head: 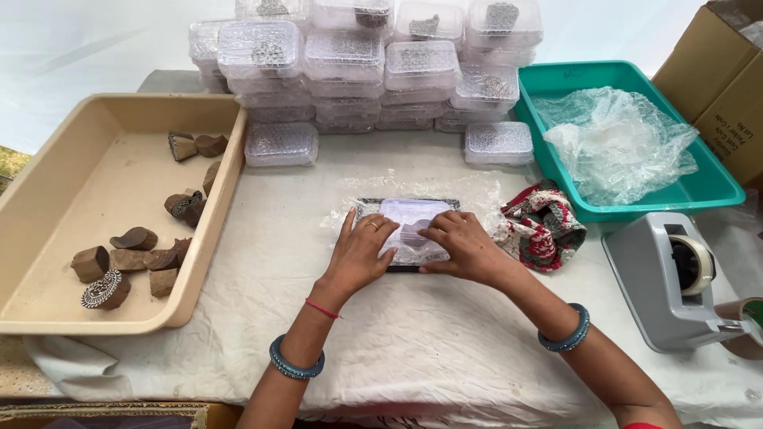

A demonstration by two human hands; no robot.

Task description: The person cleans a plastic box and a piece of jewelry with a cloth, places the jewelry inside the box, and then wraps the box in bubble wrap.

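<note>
far left: beige tray (48, 206) holding loose carved wood blocks (135, 258), well apart from the hands.

centre: the box (409, 230), a flat clear plastic case, lies on a sheet of bubble wrap (477, 195) on the white cloth (413, 342), a dark edge showing under its near side. left hand (359, 253) lies flat over the box's left part, fingers spread and pressing down, not closed around anything. right hand (467, 245) lies on the right part, fingers curled with tips on the lid near its middle; whether they pinch wrap or only press cannot be told. the box sits directly under both hands, between them and the cloth.

judged handling: light, thin-walled, stiff enough to keep shape but liable to flex or crack if squeezed; smooth lid and wrap look slippery. best taken by the short ends or long edges, not by the lid centre.

far centre: stack of wrapped boxes (358, 63) behind the work, apart from it.

right: patterned cloth (544, 226) just beside the right hand; teal tray (715, 191) with crumpled wrap; grey tape dispenser (660, 278) near right; carton (723, 79) far right.
</note>
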